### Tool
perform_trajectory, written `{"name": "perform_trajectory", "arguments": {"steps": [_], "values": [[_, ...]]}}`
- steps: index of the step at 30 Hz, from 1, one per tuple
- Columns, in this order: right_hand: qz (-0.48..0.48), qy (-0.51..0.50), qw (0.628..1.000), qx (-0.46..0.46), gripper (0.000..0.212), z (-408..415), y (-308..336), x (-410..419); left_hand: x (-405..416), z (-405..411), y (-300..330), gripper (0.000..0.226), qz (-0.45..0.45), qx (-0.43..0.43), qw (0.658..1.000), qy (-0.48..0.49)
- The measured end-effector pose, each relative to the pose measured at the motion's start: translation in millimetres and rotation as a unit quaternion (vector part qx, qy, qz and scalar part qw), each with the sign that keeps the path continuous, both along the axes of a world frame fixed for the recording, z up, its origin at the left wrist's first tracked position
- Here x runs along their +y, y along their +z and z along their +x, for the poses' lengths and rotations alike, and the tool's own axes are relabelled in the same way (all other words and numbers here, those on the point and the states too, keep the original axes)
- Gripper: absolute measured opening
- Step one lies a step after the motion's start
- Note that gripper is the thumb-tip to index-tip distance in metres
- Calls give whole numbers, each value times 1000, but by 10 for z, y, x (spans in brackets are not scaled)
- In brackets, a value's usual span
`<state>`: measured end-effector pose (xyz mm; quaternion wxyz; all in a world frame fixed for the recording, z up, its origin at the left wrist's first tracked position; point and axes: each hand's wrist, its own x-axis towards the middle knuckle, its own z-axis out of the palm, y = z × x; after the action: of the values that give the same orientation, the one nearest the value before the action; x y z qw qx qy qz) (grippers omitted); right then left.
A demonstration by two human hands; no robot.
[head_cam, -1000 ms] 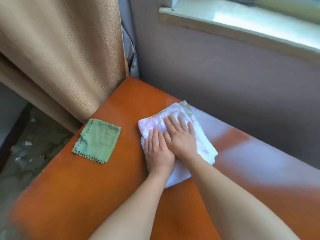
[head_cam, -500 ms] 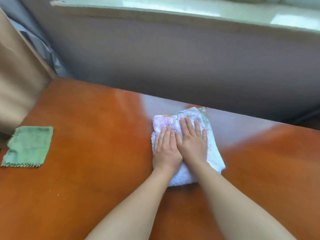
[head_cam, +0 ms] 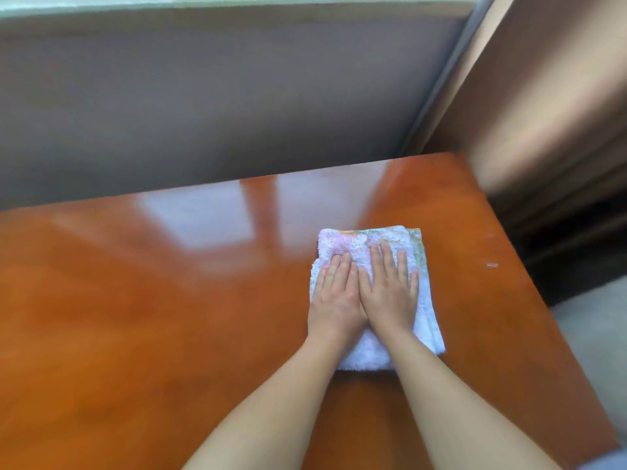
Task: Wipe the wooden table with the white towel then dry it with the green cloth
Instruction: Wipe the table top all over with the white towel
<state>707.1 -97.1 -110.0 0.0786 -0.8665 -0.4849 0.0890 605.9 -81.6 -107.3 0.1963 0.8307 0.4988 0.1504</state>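
The folded white towel, tinted pink and green at its far end, lies flat on the glossy orange-brown wooden table, toward the table's right end. My left hand and my right hand lie side by side on top of it, palms down and fingers straight, pressing it onto the wood. The hands cover the towel's middle. The green cloth is out of view.
A grey-brown wall runs along the table's far edge under a window sill. A tan curtain hangs beside the far right corner. The table's right edge drops to a pale floor. A small white speck lies near that edge.
Both hands have slid the towel rightward along the table, from near the left end to near the right end. The green cloth and left curtain have left the view.
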Motion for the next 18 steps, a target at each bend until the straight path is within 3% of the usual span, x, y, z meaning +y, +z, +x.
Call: {"name": "perform_trajectory", "arguments": {"steps": [10, 18], "values": [[24, -43, 999, -14, 66, -1026, -26, -955, -902, -1001, -24, 42, 15, -62, 997, -38], [-17, 18, 1000, 15, 67, -2271, -2, -1341, -1390, -2266, -6, 42, 1, -32, 999, 16]]}}
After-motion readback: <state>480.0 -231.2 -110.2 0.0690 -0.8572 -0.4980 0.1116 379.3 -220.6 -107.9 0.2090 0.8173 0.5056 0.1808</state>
